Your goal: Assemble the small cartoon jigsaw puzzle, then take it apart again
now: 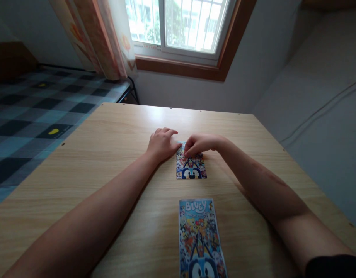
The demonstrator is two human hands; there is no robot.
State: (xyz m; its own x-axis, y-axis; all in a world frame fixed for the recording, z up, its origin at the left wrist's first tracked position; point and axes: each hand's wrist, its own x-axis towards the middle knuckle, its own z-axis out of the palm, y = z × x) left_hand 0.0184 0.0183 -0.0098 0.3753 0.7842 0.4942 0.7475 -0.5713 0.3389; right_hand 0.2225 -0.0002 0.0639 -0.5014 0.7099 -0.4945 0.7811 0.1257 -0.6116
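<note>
A small, colourful cartoon picture [191, 170] with a blue dog's face lies flat mid-table; whether it is one sheet or fitted pieces is too small to tell. My left hand [163, 143] rests at its upper left, fingers apart, with the thumb tip at the picture's edge. Over the upper part of the picture bends my right hand [199, 143], fingertips pinched together and touching down on it. Anything between those fingertips is hidden. Nearer to me lies a taller printed sheet [199, 235] with the same dog and the word "Bluey" along its top.
The light wooden table [131, 127] ends ahead of my hands, below a window [192, 27] in a brown frame. A bed [50, 112] with a checked cover stands to the left beside a curtain [105, 38]. A cable [319, 110] runs along the right wall.
</note>
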